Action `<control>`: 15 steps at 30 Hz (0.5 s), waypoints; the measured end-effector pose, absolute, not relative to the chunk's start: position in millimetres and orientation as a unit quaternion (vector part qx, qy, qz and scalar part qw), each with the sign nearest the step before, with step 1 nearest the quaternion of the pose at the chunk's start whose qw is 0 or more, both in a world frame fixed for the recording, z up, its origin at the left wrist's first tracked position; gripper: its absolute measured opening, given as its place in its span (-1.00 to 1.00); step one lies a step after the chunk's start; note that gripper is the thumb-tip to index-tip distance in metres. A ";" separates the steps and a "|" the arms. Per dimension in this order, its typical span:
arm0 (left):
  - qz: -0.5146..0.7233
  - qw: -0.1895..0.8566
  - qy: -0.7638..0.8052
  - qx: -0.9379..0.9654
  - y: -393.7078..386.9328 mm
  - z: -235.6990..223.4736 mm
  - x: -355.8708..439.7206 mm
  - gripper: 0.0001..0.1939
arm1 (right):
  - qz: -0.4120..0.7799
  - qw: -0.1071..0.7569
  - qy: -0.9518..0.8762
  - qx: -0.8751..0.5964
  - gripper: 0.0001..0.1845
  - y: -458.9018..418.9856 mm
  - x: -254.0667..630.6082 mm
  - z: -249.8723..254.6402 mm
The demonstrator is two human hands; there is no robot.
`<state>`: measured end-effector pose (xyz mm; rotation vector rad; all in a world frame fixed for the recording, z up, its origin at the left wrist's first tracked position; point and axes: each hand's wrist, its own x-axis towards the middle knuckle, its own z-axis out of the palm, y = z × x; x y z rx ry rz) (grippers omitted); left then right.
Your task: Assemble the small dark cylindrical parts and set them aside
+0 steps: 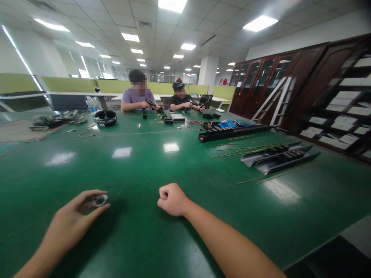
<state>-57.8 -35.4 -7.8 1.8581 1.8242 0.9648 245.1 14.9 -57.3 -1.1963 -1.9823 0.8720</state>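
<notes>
The ring (pixel 100 200) sits between the thumb and fingertips of the left hand (pixel 72 216), gripped by its edge – seemingly so that its round face stays uncovered – over the near left part of the green table (pixel 139 170). That hand is parted only as wide as the ring, while the right hand (pixel 172 200) is curled into a fist, and whether anything is inside cannot be told. Farther right, black channels (pixel 278 160) lie lengthwise beside thin rods (pixel 255 180), probably because of their length.

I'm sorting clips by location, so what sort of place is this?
Probably an office used partly as a workshop: low green partitions and wooden cabinets suggest the office, black channels on the table the workshop.
</notes>
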 end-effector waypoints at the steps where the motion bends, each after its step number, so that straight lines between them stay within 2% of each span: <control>1: 0.340 0.211 0.622 0.673 -29.1 -10.1 -42.1 -0.48 | 0.340 0.333 -0.746 -0.466 -0.69 14.3 243.9 -56.2; 6: 0.360 0.269 0.511 0.733 -6.4 -21.9 35.0 -0.67 | 0.354 0.345 -0.718 -0.490 -0.71 7.8 249.7 -51.3; 8: 0.353 0.273 0.492 0.747 -5.3 -28.0 47.1 -0.72 | 0.390 0.327 -0.731 -0.455 -0.73 7.0 255.0 -50.4; 12: 0.327 0.252 0.461 0.786 -11.3 -35.1 44.1 -0.76 | 0.418 0.346 -0.719 -0.434 -0.84 10.4 258.6 -50.3; 15: 0.330 0.247 0.440 0.798 -14.0 -36.5 38.1 -0.75 | 0.394 0.318 -0.753 -0.419 -0.58 11.8 256.3 -50.8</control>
